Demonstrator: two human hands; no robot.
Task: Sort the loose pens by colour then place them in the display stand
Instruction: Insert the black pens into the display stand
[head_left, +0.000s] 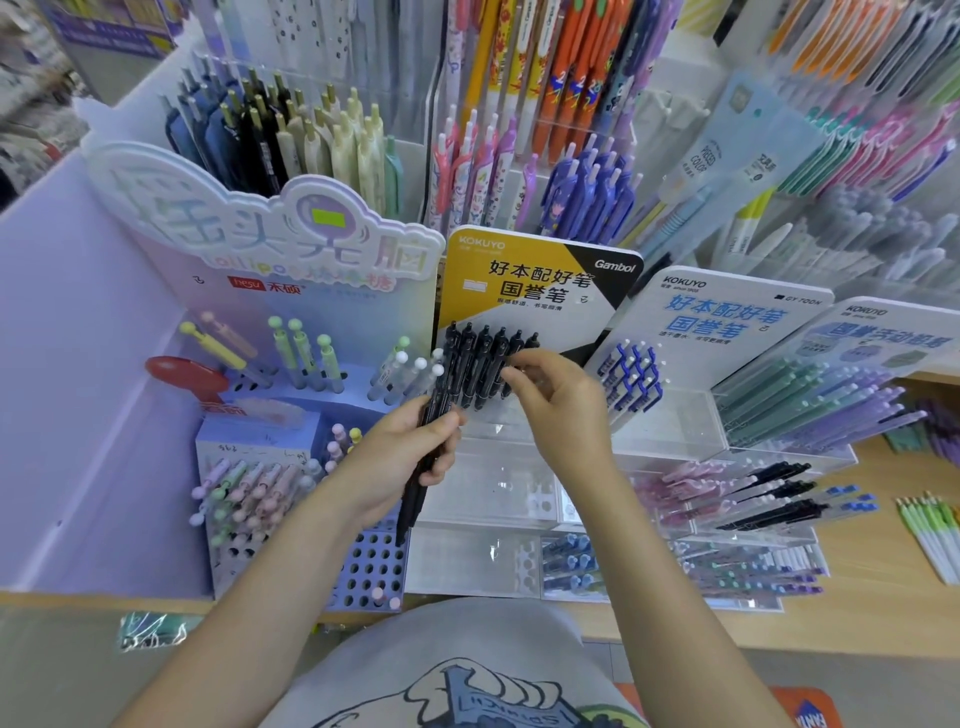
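Gripping a bundle of black pens, left hand keeps them upright-tilted, just below the row of black pens in the Kokuyo stand. Right hand nearer that row, fingertips pinching one standing pen there.

Head view, steeply down, seemingly close

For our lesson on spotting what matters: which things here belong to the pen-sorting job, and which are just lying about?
Belongs to the job:
- left hand, its grip round a bundle of black pens
- right hand at the row of black pens
- yellow Kokuyo display stand

Lying about:
- red tape dispenser
- lollipop-top pens
- blue-clip pens
- purple holed rack
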